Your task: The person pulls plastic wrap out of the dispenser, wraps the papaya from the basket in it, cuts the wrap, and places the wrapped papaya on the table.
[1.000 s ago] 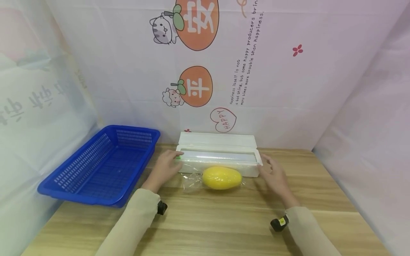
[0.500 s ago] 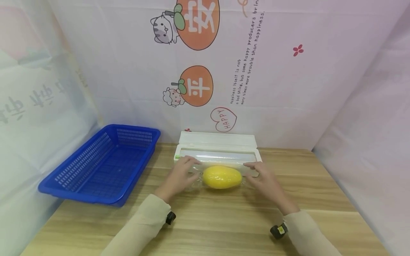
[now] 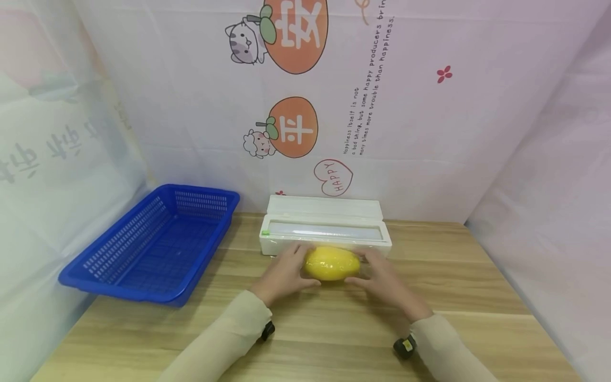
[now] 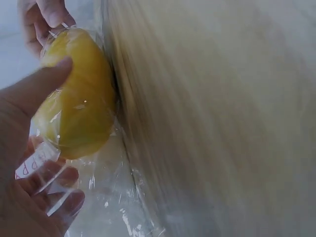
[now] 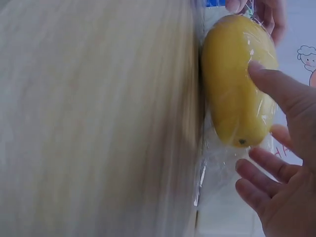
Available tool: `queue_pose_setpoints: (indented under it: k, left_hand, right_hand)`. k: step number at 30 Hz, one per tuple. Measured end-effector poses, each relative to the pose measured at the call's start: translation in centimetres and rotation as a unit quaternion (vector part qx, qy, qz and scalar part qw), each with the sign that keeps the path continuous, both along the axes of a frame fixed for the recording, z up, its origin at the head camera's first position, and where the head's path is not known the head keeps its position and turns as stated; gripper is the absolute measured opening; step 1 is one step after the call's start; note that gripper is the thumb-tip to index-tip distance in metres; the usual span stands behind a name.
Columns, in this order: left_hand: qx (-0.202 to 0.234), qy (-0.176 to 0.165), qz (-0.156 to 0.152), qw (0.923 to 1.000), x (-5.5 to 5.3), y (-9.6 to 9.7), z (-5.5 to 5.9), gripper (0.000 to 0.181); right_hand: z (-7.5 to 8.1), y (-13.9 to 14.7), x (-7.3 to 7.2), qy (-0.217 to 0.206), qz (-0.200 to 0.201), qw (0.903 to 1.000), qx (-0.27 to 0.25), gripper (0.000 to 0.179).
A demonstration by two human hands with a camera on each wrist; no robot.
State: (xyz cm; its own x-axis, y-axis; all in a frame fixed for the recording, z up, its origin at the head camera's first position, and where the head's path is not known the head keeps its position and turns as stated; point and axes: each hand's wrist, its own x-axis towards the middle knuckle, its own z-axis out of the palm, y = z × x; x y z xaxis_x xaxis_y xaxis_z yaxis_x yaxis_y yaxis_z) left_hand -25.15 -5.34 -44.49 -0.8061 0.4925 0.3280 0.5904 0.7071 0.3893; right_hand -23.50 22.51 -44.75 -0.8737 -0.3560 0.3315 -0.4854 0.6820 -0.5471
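From here I see the yellow, egg-shaped fruit [image 3: 332,263] between the left hand [image 3: 286,269] and right hand [image 3: 382,276], fingers loosely spread; thin, clear plastic film [image 4: 113,200] covers it, but I think its loose ends by both hands need tucking

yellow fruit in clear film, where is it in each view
Head: the yellow fruit sits below centre, slightly right.
Left wrist: upper left.
Right wrist: upper part, right of centre.
Shared landmark: the red HAPPY lettering, only partly visible in both wrist views.
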Motion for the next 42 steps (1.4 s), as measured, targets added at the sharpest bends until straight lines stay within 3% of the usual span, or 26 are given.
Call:
queue_pose_setpoints:
  k: [4, 11, 19, 28, 36, 42]
  left_hand:
    - [0.007, -0.013, 0.011, 0.9998, -0.1, 0.3, -0.2, 0.086]
    - [0.037, -0.035, 0.002, 0.9987, -0.1, 0.5, -0.5, 0.081]
    - [0.029, -0.052, -0.001, 0.9982, 0.0, -0.1, -0.8, 0.078]
    - [0.018, -0.057, -0.006, 0.9982, 0.9, -0.4, -0.2, 0.075]
    - [0.013, -0.075, 0.002, 0.9971, 1.3, -0.1, -0.5, 0.076]
    - [0.005, -0.066, -0.002, 0.9978, 1.4, -0.1, -0.3, 0.075]
  right_hand:
    - [-0.4, -0.4, -0.1, -0.021, -0.012, 0.9997, -0.004, 0.076]
    - [-0.9, -1.0, -0.3, -0.015, -0.024, 0.9995, -0.017, 0.070]
    - [-0.7, -0.9, 0.0, -0.041, -0.013, 0.9986, -0.032, 0.061]
    - [-0.3, -0.7, 0.4, -0.061, 0.001, 0.9979, -0.023, 0.063]
    - [0.4, -0.4, 0.7, -0.080, 0.011, 0.9961, -0.037, 0.062]
    - [0.5, -0.2, 0.9, -0.085, 0.013, 0.9956, -0.037, 0.063]
